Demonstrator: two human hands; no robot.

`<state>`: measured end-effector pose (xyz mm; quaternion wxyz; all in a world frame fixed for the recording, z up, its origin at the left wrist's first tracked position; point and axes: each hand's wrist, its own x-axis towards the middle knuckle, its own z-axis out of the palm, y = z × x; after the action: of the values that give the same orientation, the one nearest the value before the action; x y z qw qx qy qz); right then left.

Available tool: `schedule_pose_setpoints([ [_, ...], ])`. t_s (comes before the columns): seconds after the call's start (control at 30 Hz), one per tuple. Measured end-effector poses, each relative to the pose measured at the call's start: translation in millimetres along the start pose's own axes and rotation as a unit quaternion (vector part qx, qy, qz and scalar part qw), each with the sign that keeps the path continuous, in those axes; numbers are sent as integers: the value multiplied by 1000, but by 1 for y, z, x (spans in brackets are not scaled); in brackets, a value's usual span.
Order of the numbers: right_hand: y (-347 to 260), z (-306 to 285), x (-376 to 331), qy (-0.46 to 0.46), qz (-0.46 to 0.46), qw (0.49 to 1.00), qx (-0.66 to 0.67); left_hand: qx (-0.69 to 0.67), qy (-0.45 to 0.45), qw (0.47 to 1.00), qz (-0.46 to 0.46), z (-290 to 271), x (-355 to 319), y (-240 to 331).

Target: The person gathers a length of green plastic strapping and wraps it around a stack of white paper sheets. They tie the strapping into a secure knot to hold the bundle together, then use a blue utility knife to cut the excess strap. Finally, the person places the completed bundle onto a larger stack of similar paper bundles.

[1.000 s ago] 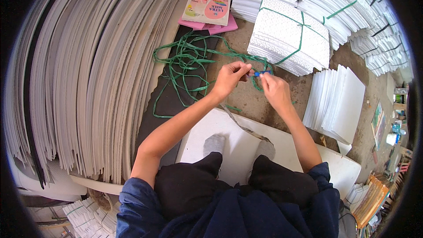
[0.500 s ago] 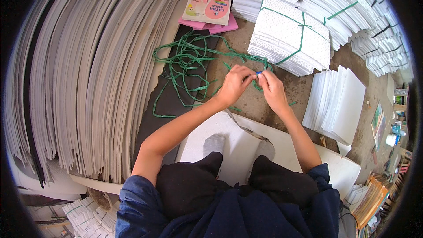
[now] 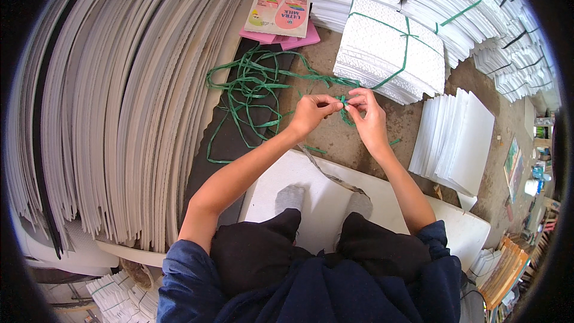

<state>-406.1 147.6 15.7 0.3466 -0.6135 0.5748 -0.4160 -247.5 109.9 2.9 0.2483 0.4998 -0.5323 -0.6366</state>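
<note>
My left hand point(image 3: 311, 112) and my right hand point(image 3: 369, 118) meet in front of me, fingertips almost touching. The thumb and forefinger of the left pinch what looks like a bit of green plastic twine point(image 3: 342, 98). Between the right thumb and forefinger is a small blue thing point(image 3: 347, 104), too small to name. A loose tangle of green twine point(image 3: 254, 78) lies to the left of the hands, one strand running right toward a tied bundle. Just beyond them sits that bundle of white embossed sheets point(image 3: 382, 48), bound crosswise with green twine.
Tall stacks of grey-white sheets point(image 3: 131, 96) stand along the left. A printed carton sheet point(image 3: 280, 9) rests on pink pieces point(image 3: 299, 40). White sheets point(image 3: 451, 137) stand on edge at right, with more tied bundles point(image 3: 454, 6) behind. Under my feet lies a white board point(image 3: 317, 227).
Both hands have shifted slightly left. The right fingers have spread and lifted, with thumb and forefinger still pinched. Green now shows at the fingertips, where mainly blue showed before.
</note>
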Motion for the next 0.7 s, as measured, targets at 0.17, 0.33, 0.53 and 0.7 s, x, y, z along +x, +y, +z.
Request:
schedule_pose_setpoints([
  [0.17,-6,-4,1,87,-336,921,-180,-219,-144,949,-175,-12,6,4],
  [0.33,4,0,-7,54,-269,961,-14,-76,-184,972,-125,-22,5,17],
  [0.53,-7,-3,3,70,-296,951,-53,-50,-172,976,-124,-25,5,21],
  [0.7,9,4,-1,38,-324,945,22,-53,-206,966,-150,-29,8,21],
])
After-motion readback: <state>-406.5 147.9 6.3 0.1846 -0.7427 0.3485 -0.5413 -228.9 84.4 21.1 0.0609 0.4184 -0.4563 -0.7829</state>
